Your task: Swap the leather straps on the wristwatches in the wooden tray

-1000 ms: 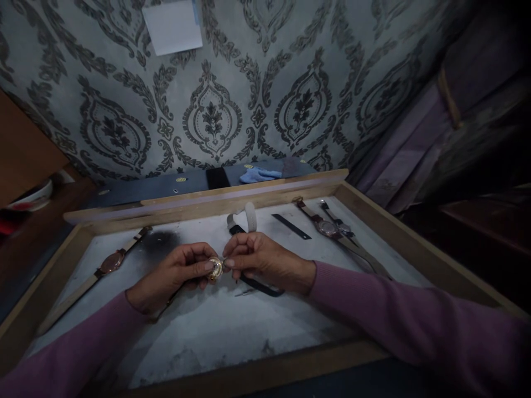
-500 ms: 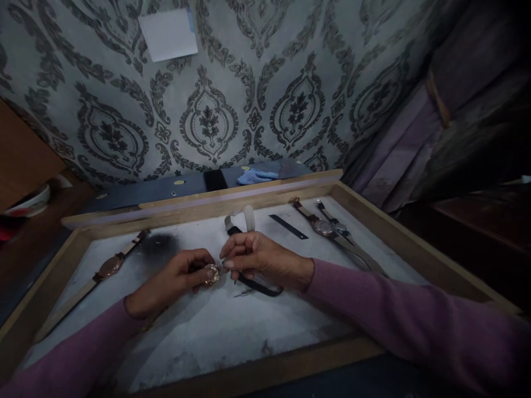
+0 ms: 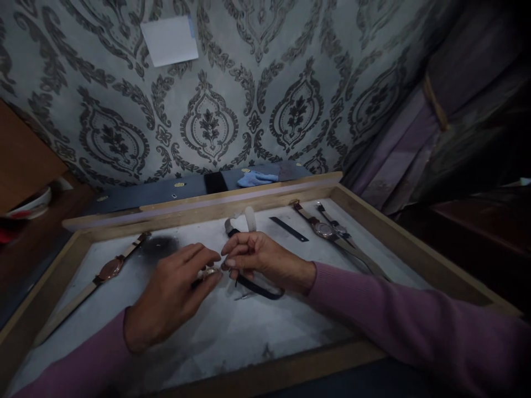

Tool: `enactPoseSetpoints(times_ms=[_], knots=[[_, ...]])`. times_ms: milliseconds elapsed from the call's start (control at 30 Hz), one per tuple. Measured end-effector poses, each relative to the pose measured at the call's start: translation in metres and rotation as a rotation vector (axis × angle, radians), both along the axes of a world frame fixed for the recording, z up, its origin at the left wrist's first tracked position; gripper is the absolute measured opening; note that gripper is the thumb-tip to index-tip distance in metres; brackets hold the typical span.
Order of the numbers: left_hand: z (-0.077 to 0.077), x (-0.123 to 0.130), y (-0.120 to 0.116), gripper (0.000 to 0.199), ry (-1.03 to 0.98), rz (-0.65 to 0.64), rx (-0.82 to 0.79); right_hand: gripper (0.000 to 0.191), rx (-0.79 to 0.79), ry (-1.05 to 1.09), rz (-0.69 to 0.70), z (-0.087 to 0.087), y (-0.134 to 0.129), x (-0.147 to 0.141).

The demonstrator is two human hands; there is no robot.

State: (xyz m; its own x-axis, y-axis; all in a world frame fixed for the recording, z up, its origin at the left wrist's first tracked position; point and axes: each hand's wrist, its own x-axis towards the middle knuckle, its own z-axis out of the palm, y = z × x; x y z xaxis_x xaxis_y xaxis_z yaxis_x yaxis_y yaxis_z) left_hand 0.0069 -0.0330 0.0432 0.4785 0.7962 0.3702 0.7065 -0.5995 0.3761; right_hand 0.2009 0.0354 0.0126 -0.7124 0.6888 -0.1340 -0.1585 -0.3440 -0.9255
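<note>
Left hand [image 3: 168,296] and right hand [image 3: 265,258], close together.
Left arched, back up; right pinching, fingers [image 3: 240,239] curled.

Dim, bluish light dulls everything, sinking nearly to black around three o'clock beyond the draped purple fabric curtain [image 3: 410,145]. Soft, faint shadows spread over the flat white wood-rimmed surface [image 3: 234,340] toward six o'clock. Wide-angle distortion stretches the knitted purple sleeve [image 3: 385,304] at four o'clock; its outer end blurs.

my plain knitted sleeves [image 3: 373,298] are mauve, the small round metal watch case [image 3: 208,273] pale gold, the long curved strap [image 3: 263,289] black, the crumpled cloth [image 3: 257,178] blue; dark leafy medallions pattern the grey papered wall [image 3: 253,83].
</note>
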Motion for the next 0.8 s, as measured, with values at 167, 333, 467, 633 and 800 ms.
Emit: enactPoseSetpoints(times_ms=[167, 333, 467, 633, 800], knots=[[-0.006, 0.007, -0.006, 0.015, 0.110, 0.009, 0.080, 0.025, 0.039, -0.016, 0.024, -0.002, -0.002, -0.003], [-0.011, 0.004, -0.007, 0.016, 0.058, -0.014, 0.057, 0.028, 0.065, -0.019, 0.022, -0.004, -0.007, -0.006], [-0.009, 0.005, -0.008, 0.010, -0.090, -0.021, -0.069, 0.032, 0.068, 0.015, 0.011, -0.004, -0.008, -0.006], [-0.007, 0.008, -0.009, 0.011, -0.125, 0.042, -0.137, 0.037, 0.066, 0.008, 0.037, -0.003, -0.008, -0.003], [-0.005, 0.008, -0.008, 0.015, -0.200, 0.067, -0.253, 0.036, 0.089, -0.017, 0.056, 0.000, -0.009, -0.003]])
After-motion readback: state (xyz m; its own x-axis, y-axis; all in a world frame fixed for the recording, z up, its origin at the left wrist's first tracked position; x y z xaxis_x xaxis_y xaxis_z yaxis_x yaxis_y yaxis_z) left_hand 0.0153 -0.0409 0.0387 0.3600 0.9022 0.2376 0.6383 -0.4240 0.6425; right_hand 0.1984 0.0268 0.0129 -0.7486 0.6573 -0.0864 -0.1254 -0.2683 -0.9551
